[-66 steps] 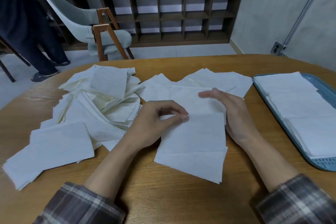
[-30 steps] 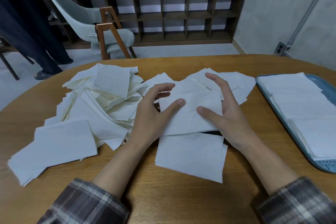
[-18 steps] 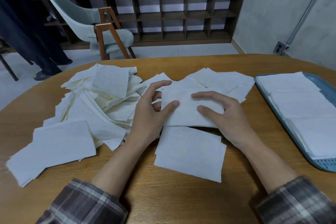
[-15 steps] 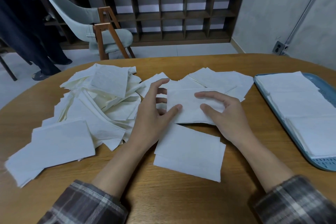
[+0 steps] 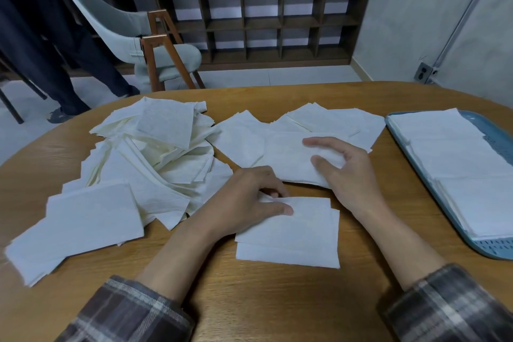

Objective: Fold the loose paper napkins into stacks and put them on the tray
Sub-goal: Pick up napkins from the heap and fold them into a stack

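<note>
A small stack of folded white napkins (image 5: 291, 233) lies on the wooden table (image 5: 263, 300) in front of me. My left hand (image 5: 247, 203) pinches its far left corner, thumb flat on top. My right hand (image 5: 349, 172) holds the right end of a folded napkin (image 5: 288, 158) just beyond the stack, its near edge slightly raised. A big heap of loose napkins (image 5: 155, 153) spreads at the left. The blue tray (image 5: 494, 250) at the right carries flat stacks of folded napkins (image 5: 458, 161).
More loose napkins (image 5: 333, 119) lie past my right hand, and a folded pile (image 5: 91, 219) sits near left. Beyond the table stand a grey chair (image 5: 125, 25), a dark shelf unit (image 5: 277, 19) and a person's dark-trousered legs (image 5: 41, 36) at far left.
My left hand let go of the folded napkin and dropped back onto the near stack. My right hand still has the napkin, now alone.
</note>
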